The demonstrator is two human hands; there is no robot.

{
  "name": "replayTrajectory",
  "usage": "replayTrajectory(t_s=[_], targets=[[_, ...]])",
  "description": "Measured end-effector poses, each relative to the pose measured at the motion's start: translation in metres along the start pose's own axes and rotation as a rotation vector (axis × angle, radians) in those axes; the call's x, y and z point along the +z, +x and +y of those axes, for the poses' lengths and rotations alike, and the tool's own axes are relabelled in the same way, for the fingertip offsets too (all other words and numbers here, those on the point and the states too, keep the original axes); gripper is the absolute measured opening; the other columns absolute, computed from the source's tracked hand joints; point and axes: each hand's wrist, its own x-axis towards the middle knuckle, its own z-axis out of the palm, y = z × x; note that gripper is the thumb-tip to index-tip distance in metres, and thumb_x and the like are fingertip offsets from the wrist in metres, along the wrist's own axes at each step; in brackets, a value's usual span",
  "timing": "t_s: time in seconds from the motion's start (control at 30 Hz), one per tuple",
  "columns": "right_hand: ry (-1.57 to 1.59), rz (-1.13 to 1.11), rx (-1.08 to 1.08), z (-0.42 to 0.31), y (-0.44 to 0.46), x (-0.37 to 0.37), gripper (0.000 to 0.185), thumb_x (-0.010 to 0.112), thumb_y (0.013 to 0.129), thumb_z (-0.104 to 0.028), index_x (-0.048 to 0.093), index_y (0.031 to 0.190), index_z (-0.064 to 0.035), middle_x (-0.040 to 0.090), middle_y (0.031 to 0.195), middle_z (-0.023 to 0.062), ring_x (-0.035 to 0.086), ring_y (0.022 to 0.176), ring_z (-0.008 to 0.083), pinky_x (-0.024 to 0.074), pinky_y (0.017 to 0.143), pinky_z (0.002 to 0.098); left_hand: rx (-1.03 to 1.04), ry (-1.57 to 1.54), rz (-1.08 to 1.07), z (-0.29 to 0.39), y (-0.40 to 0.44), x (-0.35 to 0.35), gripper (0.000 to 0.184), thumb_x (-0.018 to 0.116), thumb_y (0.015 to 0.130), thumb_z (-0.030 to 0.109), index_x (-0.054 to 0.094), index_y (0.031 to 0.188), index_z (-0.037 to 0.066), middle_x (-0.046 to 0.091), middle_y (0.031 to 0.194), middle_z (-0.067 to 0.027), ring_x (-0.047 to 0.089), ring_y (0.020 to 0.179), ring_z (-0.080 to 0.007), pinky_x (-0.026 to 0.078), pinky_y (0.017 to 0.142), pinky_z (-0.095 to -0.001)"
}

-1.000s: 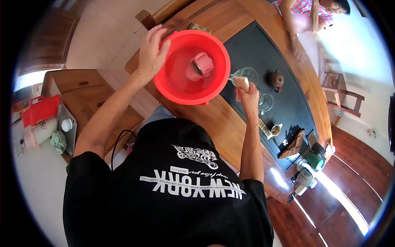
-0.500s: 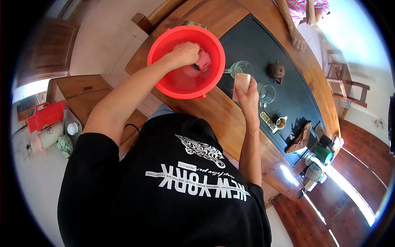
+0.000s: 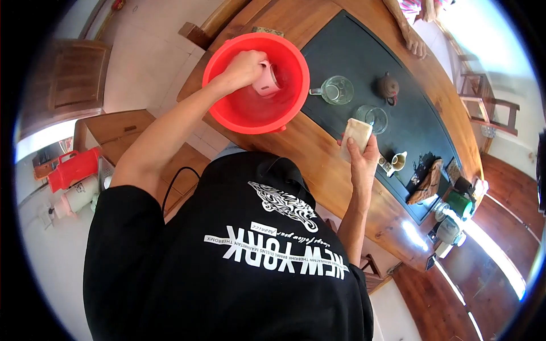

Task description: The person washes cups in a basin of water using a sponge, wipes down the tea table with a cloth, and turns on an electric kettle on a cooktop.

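Note:
A red bucket [image 3: 293, 108] with water in it stands at the edge of the wooden table. Inside it my left hand [image 3: 245, 68] grips a pink cup [image 3: 266, 82] that is tilted in or just above the water. My right hand [image 3: 362, 154] is closed on a pale block [image 3: 357, 135], thumb across its face, over the table's near edge. Just beyond the block are a glass pitcher [image 3: 372, 118] and, between it and the bucket, a second glass pitcher [image 3: 336, 90] with its handle toward the bucket.
A black tray [image 3: 409, 96] on the wooden table [image 3: 318, 132] holds a brown teapot [image 3: 387, 87], a small spouted cup [image 3: 398, 161] and a wooden piece [image 3: 427, 183]. Another person's hand [image 3: 414, 43] rests at the far edge. Jars, chairs and a red jug [image 3: 74, 169] stand around.
My left hand has gone from the bucket's rim into it and taken hold of the pink cup, which has shifted and tilted. My right hand has moved right with the block, now turned flatter.

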Motion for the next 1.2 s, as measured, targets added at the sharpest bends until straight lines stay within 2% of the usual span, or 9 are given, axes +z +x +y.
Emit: replayTrajectory(t_s=[0.07, 0.2, 0.27, 0.4, 0.6, 0.8, 0.87, 1.07, 1.2], targets=[[-0.053, -0.008, -0.037, 0.003, 0.002, -0.003, 0.034, 0.062, 0.093, -0.008, 0.053, 0.124, 0.0016, 0.067, 0.105, 0.0138, 0.068, 0.087, 0.0192, 0.0551, 0.078, 0.0310, 0.129, 0.211, 0.043, 0.009, -0.014, -0.007, 0.020, 0.050, 0.080, -0.001, 0.060, 0.097, 0.002, 0.065, 0.088, -0.0235, 0.065, 0.087, -0.0409, 0.049, 0.074, -0.0463], [-0.025, 0.079, -0.030, -0.002, 0.000, 0.009, 0.024, 0.064, 0.092, -0.018, 0.062, 0.108, -0.0003, 0.067, 0.094, 0.0047, 0.060, 0.083, 0.0095, 0.0513, 0.070, 0.0276, 0.180, 0.186, -0.014, 0.019, -0.032, -0.015, 0.014, 0.053, 0.080, 0.003, 0.052, 0.095, 0.003, 0.061, 0.082, -0.0246, 0.063, 0.083, -0.0432, 0.045, 0.067, -0.0501], [-0.058, 0.038, -0.064, 0.000, -0.001, 0.010, 0.026, 0.064, 0.094, -0.020, 0.060, 0.113, -0.0018, 0.067, 0.096, 0.0027, 0.063, 0.082, 0.0095, 0.0527, 0.069, 0.0258, 0.204, 0.298, -0.027, 0.023, -0.034, -0.014, 0.012, 0.055, 0.083, 0.010, 0.053, 0.094, 0.005, 0.064, 0.084, -0.0236, 0.063, 0.084, -0.0445, 0.046, 0.067, -0.0537], [0.157, -0.028, -0.072, -0.002, 0.004, 0.019, 0.027, 0.063, 0.095, -0.020, 0.057, 0.113, -0.0005, 0.067, 0.091, 0.0054, 0.066, 0.074, 0.0121, 0.0545, 0.064, 0.0270, 0.201, 0.368, -0.097, 0.027, -0.032, -0.017, 0.012, 0.052, 0.085, 0.010, 0.052, 0.096, 0.005, 0.064, 0.085, -0.0241, 0.062, 0.086, -0.0453, 0.046, 0.069, -0.0543], [0.065, 0.077, -0.073, -0.005, -0.008, 0.010, 0.031, 0.064, 0.090, -0.027, 0.059, 0.100, 0.0022, 0.066, 0.083, 0.0115, 0.063, 0.078, 0.0156, 0.0517, 0.068, 0.0338, 0.172, 0.520, -0.209, 0.013, -0.033, -0.018, 0.022, 0.048, 0.087, 0.007, 0.049, 0.109, 0.005, 0.065, 0.094, -0.0249, 0.061, 0.092, -0.0462, 0.046, 0.073, -0.0555], [0.026, 0.153, -0.080, 0.005, -0.020, -0.002, 0.030, 0.064, 0.091, -0.026, 0.059, 0.100, 0.0024, 0.067, 0.085, 0.0119, 0.065, 0.080, 0.0178, 0.0520, 0.069, 0.0343, 0.265, 0.624, -0.272, 0.024, -0.039, -0.016, 0.016, 0.048, 0.087, 0.006, 0.053, 0.101, 0.001, 0.064, 0.099, -0.0244, 0.062, 0.093, -0.0450, 0.049, 0.074, -0.0527], [0.120, 0.105, -0.076, 0.014, -0.021, -0.005, 0.032, 0.062, 0.096, -0.028, 0.057, 0.109, 0.0016, 0.066, 0.085, 0.0080, 0.066, 0.072, 0.0136, 0.0538, 0.063, 0.0282, 0.273, 0.666, -0.278, 0.026, -0.040, -0.017, 0.015, 0.048, 0.087, 0.006, 0.054, 0.100, 0.000, 0.064, 0.098, -0.0244, 0.062, 0.092, -0.0449, 0.049, 0.074, -0.0524], [0.132, 0.113, -0.075, 0.015, -0.023, -0.006, 0.033, 0.063, 0.095, -0.029, 0.058, 0.108, 0.0013, 0.066, 0.086, 0.0077, 0.065, 0.072, 0.0128, 0.0531, 0.063, 0.0275, 0.273, 0.739, -0.249, 0.048, -0.049, -0.021, 0.013, 0.051, 0.086, 0.006, 0.054, 0.098, 0.000, 0.064, 0.097, -0.0236, 0.062, 0.090, -0.0441, 0.049, 0.072, -0.0522], [0.105, 0.151, -0.063, 0.007, -0.029, 0.000, 0.031, 0.064, 0.091, -0.027, 0.059, 0.101, 0.0019, 0.066, 0.086, 0.0097, 0.063, 0.079, 0.0145, 0.0517, 0.069, 0.0331, 0.278, 0.700, -0.221, 0.054, -0.059, -0.026, 0.012, 0.053, 0.086, 0.007, 0.054, 0.096, 0.000, 0.063, 0.097, -0.0224, 0.062, 0.088, -0.0433, 0.048, 0.071, -0.0513]])
